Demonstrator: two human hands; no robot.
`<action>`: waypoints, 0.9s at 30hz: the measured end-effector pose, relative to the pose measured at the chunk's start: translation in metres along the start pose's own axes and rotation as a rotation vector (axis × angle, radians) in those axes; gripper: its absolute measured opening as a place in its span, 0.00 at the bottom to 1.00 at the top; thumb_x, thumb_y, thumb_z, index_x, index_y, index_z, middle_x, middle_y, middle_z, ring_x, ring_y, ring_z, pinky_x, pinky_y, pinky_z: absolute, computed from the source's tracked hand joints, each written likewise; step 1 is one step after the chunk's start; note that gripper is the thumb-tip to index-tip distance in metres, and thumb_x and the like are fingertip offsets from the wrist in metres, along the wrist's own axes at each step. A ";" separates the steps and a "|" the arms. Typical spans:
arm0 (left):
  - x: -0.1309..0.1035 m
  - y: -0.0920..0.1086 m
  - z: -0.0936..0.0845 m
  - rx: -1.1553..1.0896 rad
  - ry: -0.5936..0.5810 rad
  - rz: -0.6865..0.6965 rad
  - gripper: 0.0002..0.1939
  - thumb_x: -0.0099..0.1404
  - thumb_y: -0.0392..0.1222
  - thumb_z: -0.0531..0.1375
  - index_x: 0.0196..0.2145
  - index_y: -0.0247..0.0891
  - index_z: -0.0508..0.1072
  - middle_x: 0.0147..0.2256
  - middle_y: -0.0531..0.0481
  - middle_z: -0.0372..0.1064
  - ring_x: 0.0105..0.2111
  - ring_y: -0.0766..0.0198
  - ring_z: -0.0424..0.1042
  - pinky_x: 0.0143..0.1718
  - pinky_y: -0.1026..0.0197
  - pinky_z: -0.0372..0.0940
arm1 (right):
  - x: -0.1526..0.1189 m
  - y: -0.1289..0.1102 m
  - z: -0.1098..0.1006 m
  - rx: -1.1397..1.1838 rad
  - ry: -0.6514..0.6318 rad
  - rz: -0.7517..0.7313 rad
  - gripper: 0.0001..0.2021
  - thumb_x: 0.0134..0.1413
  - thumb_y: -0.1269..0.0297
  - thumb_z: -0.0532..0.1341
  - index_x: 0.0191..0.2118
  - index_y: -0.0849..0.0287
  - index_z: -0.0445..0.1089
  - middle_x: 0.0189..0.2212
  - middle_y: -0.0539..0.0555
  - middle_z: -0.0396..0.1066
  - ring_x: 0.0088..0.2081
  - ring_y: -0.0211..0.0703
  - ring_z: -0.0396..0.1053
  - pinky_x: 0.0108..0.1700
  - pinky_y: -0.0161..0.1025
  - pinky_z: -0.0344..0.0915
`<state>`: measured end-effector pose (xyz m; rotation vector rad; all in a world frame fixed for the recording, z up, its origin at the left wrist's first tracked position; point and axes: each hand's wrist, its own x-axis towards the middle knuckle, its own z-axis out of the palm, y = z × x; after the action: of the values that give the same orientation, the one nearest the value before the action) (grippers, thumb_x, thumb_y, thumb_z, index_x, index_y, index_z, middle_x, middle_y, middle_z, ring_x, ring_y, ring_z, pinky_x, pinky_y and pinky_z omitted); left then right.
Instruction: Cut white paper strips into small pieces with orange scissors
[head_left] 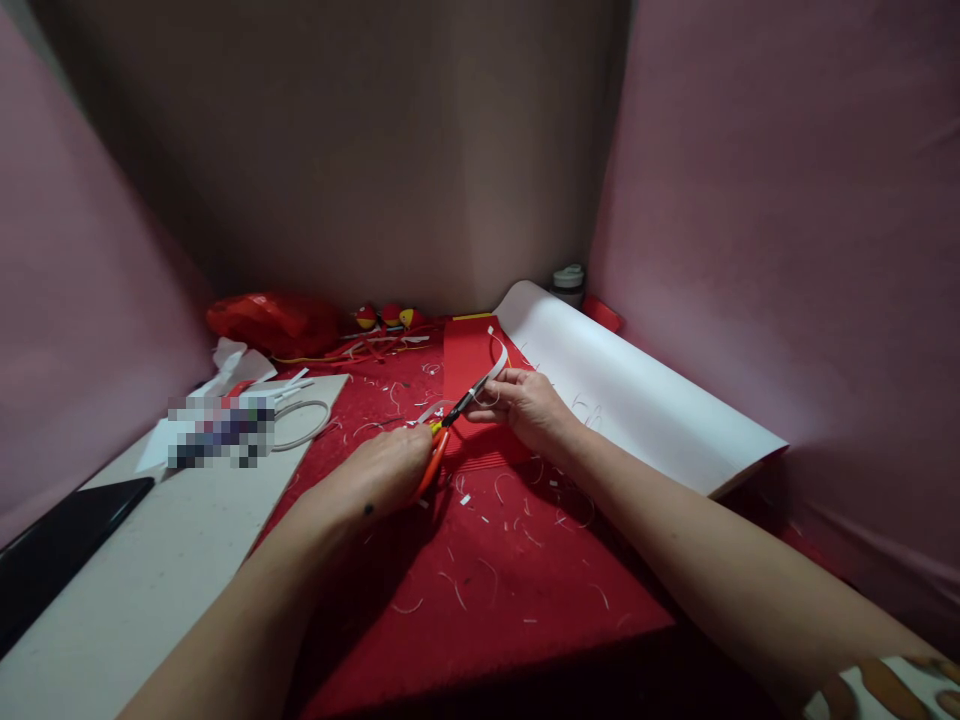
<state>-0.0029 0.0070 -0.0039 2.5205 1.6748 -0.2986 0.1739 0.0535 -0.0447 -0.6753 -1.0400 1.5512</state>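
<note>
Scissors [434, 465] with orange and yellow handles are gripped in my left hand [397, 462], their dark blades pointing up and to the right. Between the fingertips of my right hand [526, 402] is a narrow white paper strip [498, 361], its upper end curling upward. The blade tips meet the strip close to the right fingers; whether the blades are parted is too small to tell. Beneath both hands lies a red sheet [474, 352] on the red cloth [495, 590]. Thin white paper slivers are scattered around it.
A large white paper roll [637, 385] slants along the right. At the left, a grey board [217, 540] carries a black flat device [71, 540] and a ring [301, 425]. Behind are a red plastic bag [274, 322], small red-yellow ornaments [388, 316] and a lidded bottle [568, 284].
</note>
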 end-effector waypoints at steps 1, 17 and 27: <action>-0.001 0.001 -0.001 0.001 -0.002 0.002 0.09 0.55 0.44 0.52 0.34 0.40 0.65 0.32 0.46 0.71 0.29 0.59 0.70 0.25 0.62 0.57 | 0.000 0.001 0.001 -0.001 -0.011 0.004 0.04 0.41 0.70 0.62 0.25 0.62 0.64 0.22 0.52 0.69 0.26 0.39 0.71 0.34 0.41 0.72; 0.002 -0.003 0.000 -0.004 0.015 0.043 0.11 0.58 0.47 0.49 0.32 0.39 0.65 0.29 0.46 0.71 0.27 0.60 0.70 0.25 0.63 0.56 | -0.003 0.002 0.003 0.020 0.007 0.021 0.05 0.43 0.71 0.61 0.22 0.61 0.64 0.20 0.51 0.67 0.25 0.37 0.68 0.37 0.45 0.71; -0.002 0.000 -0.005 -0.023 -0.009 0.013 0.11 0.58 0.47 0.50 0.30 0.38 0.66 0.29 0.46 0.71 0.26 0.62 0.69 0.25 0.64 0.56 | 0.000 -0.010 -0.002 0.070 0.090 0.010 0.03 0.43 0.73 0.59 0.25 0.61 0.63 0.21 0.53 0.71 0.25 0.40 0.71 0.33 0.41 0.70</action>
<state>-0.0033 0.0061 0.0020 2.5081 1.6484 -0.2877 0.1805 0.0546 -0.0372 -0.6963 -0.9120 1.5442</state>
